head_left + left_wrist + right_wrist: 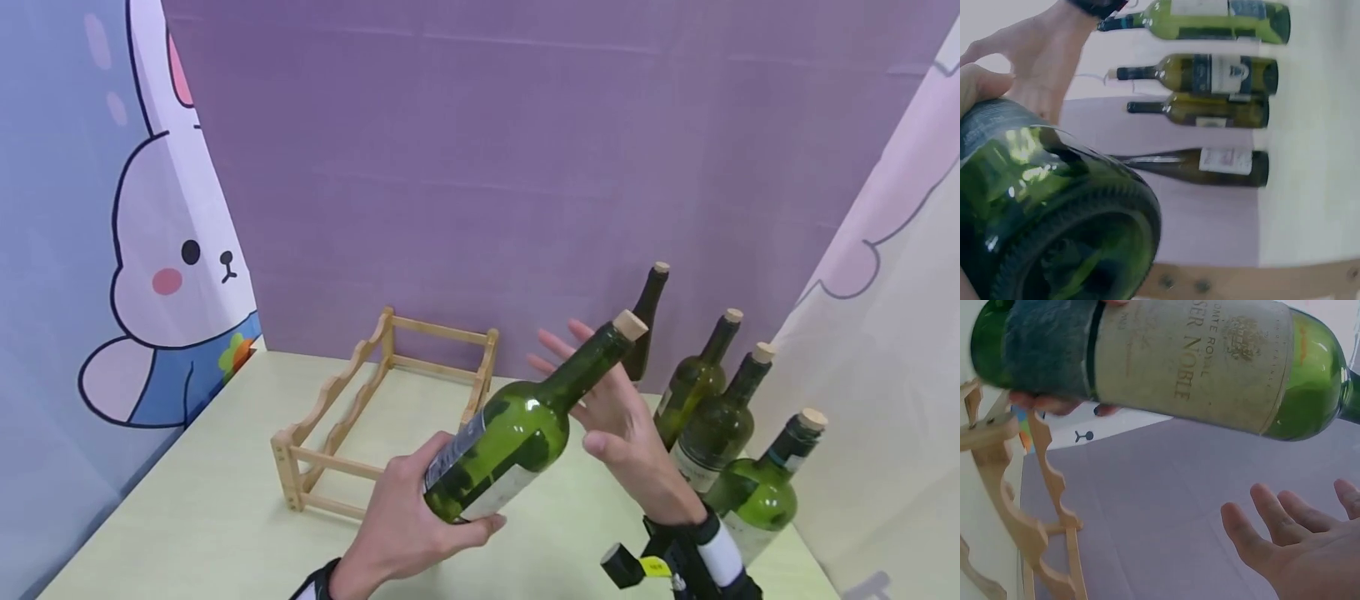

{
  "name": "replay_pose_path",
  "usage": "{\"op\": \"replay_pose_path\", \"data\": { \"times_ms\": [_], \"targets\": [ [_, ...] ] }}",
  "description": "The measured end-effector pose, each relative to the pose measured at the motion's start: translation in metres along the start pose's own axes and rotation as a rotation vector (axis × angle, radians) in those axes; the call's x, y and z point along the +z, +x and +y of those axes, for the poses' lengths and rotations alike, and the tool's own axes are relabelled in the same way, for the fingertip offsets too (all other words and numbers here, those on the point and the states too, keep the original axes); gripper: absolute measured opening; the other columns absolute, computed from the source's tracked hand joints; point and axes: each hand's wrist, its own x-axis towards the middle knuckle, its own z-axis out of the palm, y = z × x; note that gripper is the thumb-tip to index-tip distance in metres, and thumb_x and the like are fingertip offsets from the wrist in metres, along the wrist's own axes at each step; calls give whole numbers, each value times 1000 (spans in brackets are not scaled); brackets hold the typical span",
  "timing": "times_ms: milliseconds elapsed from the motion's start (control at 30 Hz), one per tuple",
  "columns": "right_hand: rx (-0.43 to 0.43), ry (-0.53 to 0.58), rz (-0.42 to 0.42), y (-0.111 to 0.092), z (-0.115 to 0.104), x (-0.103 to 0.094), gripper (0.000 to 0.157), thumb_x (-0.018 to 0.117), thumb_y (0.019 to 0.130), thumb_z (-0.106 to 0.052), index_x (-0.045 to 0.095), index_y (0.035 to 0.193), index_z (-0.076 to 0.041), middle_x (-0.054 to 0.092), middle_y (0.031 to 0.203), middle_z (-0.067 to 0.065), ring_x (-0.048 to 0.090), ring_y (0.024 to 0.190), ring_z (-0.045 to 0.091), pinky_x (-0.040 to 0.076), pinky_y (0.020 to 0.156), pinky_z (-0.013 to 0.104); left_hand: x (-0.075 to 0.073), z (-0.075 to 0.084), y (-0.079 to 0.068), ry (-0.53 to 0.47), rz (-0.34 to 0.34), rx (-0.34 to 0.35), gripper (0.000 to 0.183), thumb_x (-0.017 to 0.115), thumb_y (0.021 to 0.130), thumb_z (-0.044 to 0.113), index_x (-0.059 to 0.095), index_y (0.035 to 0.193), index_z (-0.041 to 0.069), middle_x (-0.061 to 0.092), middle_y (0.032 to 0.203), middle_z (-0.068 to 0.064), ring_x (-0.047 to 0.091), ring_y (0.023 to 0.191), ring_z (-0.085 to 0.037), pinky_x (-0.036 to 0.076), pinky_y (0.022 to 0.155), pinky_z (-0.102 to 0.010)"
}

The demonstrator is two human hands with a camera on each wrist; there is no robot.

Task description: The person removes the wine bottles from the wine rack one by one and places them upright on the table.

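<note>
A green wine bottle with a cork hangs tilted above the table, its neck up and to the right. My left hand grips it near the base, thumb on one side and fingers on the other. Beside the neck, my right hand is spread with fingers extended; in the right wrist view a gap shows between those fingers and the bottle. The bottle's pale label faces that camera. Behind and left of the bottle stands a wooden rack with scalloped rails, its right part partly hidden by the bottle.
Several corked bottles stand upright at the table's right side: a slim dark one at the back, then others and a green one nearest. A purple backdrop rises behind the pale table.
</note>
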Motion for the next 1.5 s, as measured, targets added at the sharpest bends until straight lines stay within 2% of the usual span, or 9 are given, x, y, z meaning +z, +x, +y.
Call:
{"op": "replay_pose_path", "data": {
  "times_ms": [100,267,433,600,667,800,1000,1267,1500],
  "targets": [
    [-27,45,-27,6,-2,3,100,67,95,-52,7,165,-13,21,170,17,36,153,35,21,119,69,9,-2,-3,-112,-17,10,54,91,71,37,62,116,35,73,91,10,69,75,-7,56,64,-29],
    [-45,118,-59,16,-3,10,98,69,94,-49,11,164,-12,27,168,18,38,151,36,36,118,53,21,-10,-5,-225,-24,113,58,90,74,27,61,125,27,75,101,3,72,82,-10,58,69,-31],
    [-19,124,-72,20,-5,17,91,70,95,-41,18,162,-10,37,163,20,42,149,36,39,117,52,33,-17,-7,-293,-48,139,61,88,76,23,60,130,22,76,104,-1,72,84,-12,58,71,-33],
    [32,114,-72,20,-9,26,62,64,98,-19,37,152,-6,55,149,19,55,138,34,45,112,50,41,-21,-9,-297,-69,75,59,88,76,25,60,128,27,73,107,2,71,86,-13,58,75,-33],
    [85,80,-51,19,-10,29,43,61,99,-12,51,141,-8,65,139,14,62,131,32,49,107,48,43,-22,-10,-285,-69,48,59,89,75,27,61,127,31,72,108,5,70,88,-13,57,77,-33],
    [170,3,17,20,-13,35,11,57,101,-9,66,107,-11,76,111,5,69,113,30,53,97,48,46,-24,-10,-262,-52,73,60,89,75,28,61,127,30,71,108,5,69,89,-12,56,77,-31],
    [136,5,71,23,-11,39,23,52,104,-8,56,81,-9,73,85,-3,72,98,24,53,96,48,48,-28,-10,-248,-44,97,59,89,75,30,61,126,27,72,106,4,68,87,-10,55,74,-30],
    [70,-3,83,22,-8,40,28,51,102,-3,49,74,-4,72,80,-5,71,89,23,54,93,43,54,-30,-8,-293,-80,84,61,90,75,29,60,128,27,72,110,4,68,91,-12,56,79,-31],
    [35,-37,94,20,-6,36,29,50,100,0,48,72,-1,71,77,-6,71,83,23,55,87,43,55,-28,-8,-315,-161,-13,66,90,77,30,55,133,34,71,115,6,68,96,-12,55,85,-31]
  ]
}}
